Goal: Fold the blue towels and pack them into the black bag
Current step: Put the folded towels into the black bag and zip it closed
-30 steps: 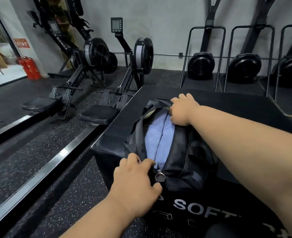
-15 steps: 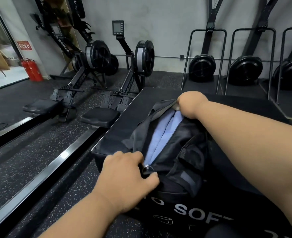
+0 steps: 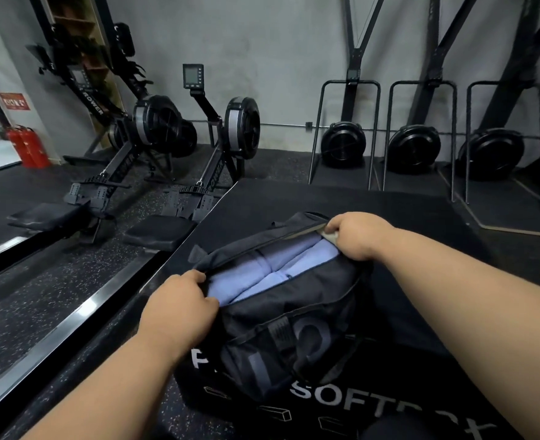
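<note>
Soft plyo box: black, padded, lettered in white on the near face; serves as the work surface, with rubber gym flooring around it

Black bag: lying on its side on top of the box, mouth open and facing up and away, zipper not yet run. Fabric soft and limp, without frame; walls sag and crease, so judged to collapse unless held at both ends. Likely light to moderate in weight once filled. Best taken at the two ends of the zipper line or by the strap, not by the slack side panel

Blue towels: folded, packed side by side inside the bag, visible through the gap between the two lips. Soft, compressible, not fragile, not slippery; judged to spring up slightly against the opening, so a press down before closing probably helps. No towel seen outside the bag

Right hand: at the far end of the opening, fingers curled and pinching the bag's edge, pulling it taut

Left hand: at the near end of the opening, fingers curled over the bag's lip and gripping it; zipper pull not visible under the hand, so hold on the pull itself cannot be told

Packing judged nearly complete; remaining step appears to be drawing the two lips together and closing the zipper while tension is kept on both ends
</note>
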The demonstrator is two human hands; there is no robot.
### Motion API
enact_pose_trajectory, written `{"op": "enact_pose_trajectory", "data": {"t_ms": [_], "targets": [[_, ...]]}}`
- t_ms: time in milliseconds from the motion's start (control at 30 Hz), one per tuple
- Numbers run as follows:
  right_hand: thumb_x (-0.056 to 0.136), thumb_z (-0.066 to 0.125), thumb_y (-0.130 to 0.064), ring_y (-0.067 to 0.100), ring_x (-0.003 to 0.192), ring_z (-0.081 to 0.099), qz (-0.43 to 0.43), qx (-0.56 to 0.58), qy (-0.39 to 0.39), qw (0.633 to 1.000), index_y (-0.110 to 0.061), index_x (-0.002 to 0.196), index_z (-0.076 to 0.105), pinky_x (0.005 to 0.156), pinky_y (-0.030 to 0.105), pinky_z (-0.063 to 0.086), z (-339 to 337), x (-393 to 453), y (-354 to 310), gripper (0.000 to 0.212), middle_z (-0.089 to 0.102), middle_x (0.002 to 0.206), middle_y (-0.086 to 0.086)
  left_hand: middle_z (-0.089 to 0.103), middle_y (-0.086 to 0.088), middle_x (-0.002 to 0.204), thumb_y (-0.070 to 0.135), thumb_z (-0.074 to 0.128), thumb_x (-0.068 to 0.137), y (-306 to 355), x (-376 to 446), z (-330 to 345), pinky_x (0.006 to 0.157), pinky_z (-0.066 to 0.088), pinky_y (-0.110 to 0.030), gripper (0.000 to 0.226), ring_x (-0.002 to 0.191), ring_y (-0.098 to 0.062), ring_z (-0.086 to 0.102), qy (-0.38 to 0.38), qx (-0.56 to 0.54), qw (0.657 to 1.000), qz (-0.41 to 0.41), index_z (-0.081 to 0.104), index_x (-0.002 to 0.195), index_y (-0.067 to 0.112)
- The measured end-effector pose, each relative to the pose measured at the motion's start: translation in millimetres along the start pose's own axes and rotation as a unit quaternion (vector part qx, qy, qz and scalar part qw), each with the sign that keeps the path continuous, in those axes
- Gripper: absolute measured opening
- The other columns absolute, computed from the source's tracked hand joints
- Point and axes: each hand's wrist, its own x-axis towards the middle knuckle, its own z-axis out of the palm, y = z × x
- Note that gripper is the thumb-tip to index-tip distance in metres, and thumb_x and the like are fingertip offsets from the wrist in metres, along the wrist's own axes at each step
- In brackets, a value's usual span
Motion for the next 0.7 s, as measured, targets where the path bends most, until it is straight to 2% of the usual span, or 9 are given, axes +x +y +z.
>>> {"op": "enact_pose_trajectory", "data": {"t_ms": [167, 200, 267, 333, 433, 533, 600, 633, 700], "targets": [[0.095, 0.041, -0.006, 0.036, 0.119, 0.059, 0.016, 0.004, -0.036, 0.999, -0.025, 0.137, 0.059, 0.097, 0.037, 0.047, 6.1, -6.9, -2.5, 0.049, 0.047, 0.139, 0.013, 0.057, -0.01, 0.14, 0.017, 0.057, 0.091, 4.0, -8.3, 6.6, 0.099, 0.044, -0.036, 0.059, 0.125, -0.03, 0.06, 0.02, -0.081, 0.996, -0.016, 0.054, 0.15, 0.018], [0.095, 0.04, -0.006, 0.037, 0.119, 0.059, 0.013, 0.008, -0.044, 0.999, -0.023, 0.133, 0.058, 0.093, 0.037, 0.046, 6.1, -5.7, -2.8, 0.045, 0.042, 0.141, 0.015, 0.056, -0.009, 0.14, 0.015, 0.056, 0.091, 6.1, -7.8, 6.2, 0.097, 0.044, -0.035, 0.06, 0.124, -0.03, 0.06, 0.022, -0.094, 0.995, -0.011, 0.053, 0.151, 0.018], [0.094, 0.041, -0.004, 0.036, 0.112, 0.06, -0.001, 0.022, -0.052, 0.998, -0.018, 0.107, 0.055, 0.08, 0.035, 0.044, 4.5, -2.8, -5.9, 0.024, 0.042, 0.139, 0.016, 0.054, -0.008, 0.139, 0.012, 0.055, 0.091, 11.7, -5.7, 3.0, 0.095, 0.043, -0.034, 0.06, 0.122, -0.029, 0.06, 0.024, -0.113, 0.993, -0.002, 0.052, 0.151, 0.017], [0.094, 0.043, -0.003, 0.036, 0.1, 0.059, -0.01, 0.044, -0.035, 0.998, -0.017, 0.092, 0.049, 0.068, 0.034, 0.04, 0.5, -0.3, -7.9, 0.016, 0.049, 0.121, 0.012, 0.054, -0.01, 0.139, 0.009, 0.055, 0.091, 19.5, 1.7, -3.3, 0.099, 0.044, -0.037, 0.058, 0.123, -0.031, 0.059, 0.031, -0.129, 0.991, 0.009, 0.053, 0.149, 0.015], [0.097, 0.044, -0.002, 0.037, 0.109, 0.057, 0.001, 0.118, 0.013, 0.993, -0.003, 0.12, 0.056, 0.083, 0.037, 0.047, -18.9, -5.6, -2.2, 0.026, 0.052, 0.121, 0.016, 0.057, -0.015, 0.139, 0.004, 0.055, 0.09, 37.8, 22.1, -21.2, 0.105, 0.042, -0.035, 0.057, 0.127, -0.033, 0.057, 0.057, -0.145, 0.987, 0.043, 0.056, 0.147, 0.011], [0.092, 0.048, 0.002, 0.028, 0.086, 0.05, 0.029, 0.225, 0.079, 0.971, -0.006, 0.091, 0.051, 0.061, 0.034, 0.035, -51.0, -25.7, 16.2, 0.008, 0.054, 0.095, 0.008, 0.058, -0.013, 0.142, 0.002, 0.055, 0.091, 66.8, 43.5, -48.9, 0.108, 0.039, -0.027, 0.055, 0.129, -0.029, 0.058, 0.107, -0.162, 0.976, 0.103, 0.06, 0.145, 0.013], [0.087, 0.053, 0.002, 0.029, 0.083, 0.052, 0.061, 0.279, 0.141, 0.948, -0.006, 0.089, 0.054, 0.061, 0.034, 0.04, -57.0, -41.8, 31.5, 0.008, 0.057, 0.089, 0.008, 0.058, -0.009, 0.142, 0.001, 0.055, 0.091, 87.0, 51.5, -60.8, 0.108, 0.037, -0.026, 0.056, 0.131, -0.026, 0.056, 0.137, -0.162, 0.965, 0.151, 0.061, 0.145, 0.016], [0.086, 0.054, 0.001, 0.031, 0.085, 0.053, 0.07, 0.279, 0.149, 0.946, -0.005, 0.092, 0.056, 0.065, 0.037, 0.042, -55.7, -49.5, 37.1, 0.008, 0.058, 0.091, 0.01, 0.057, -0.009, 0.141, 0.0, 0.054, 0.091, 95.7, 54.8, -61.7, 0.109, 0.037, -0.027, 0.058, 0.131, -0.027, 0.055, 0.138, -0.158, 0.963, 0.169, 0.06, 0.146, 0.017], [0.086, 0.053, -0.003, 0.029, 0.079, 0.049, 0.079, 0.237, 0.089, 0.964, -0.008, 0.085, 0.047, 0.06, 0.037, 0.036, -41.6, -61.9, 45.4, 0.008, 0.054, 0.09, 0.01, 0.055, -0.012, 0.14, 0.0, 0.054, 0.09, 104.9, 62.9, -49.8, 0.109, 0.039, -0.032, 0.061, 0.131, -0.031, 0.055, 0.085, -0.119, 0.972, 0.185, 0.056, 0.15, 0.015]]}}
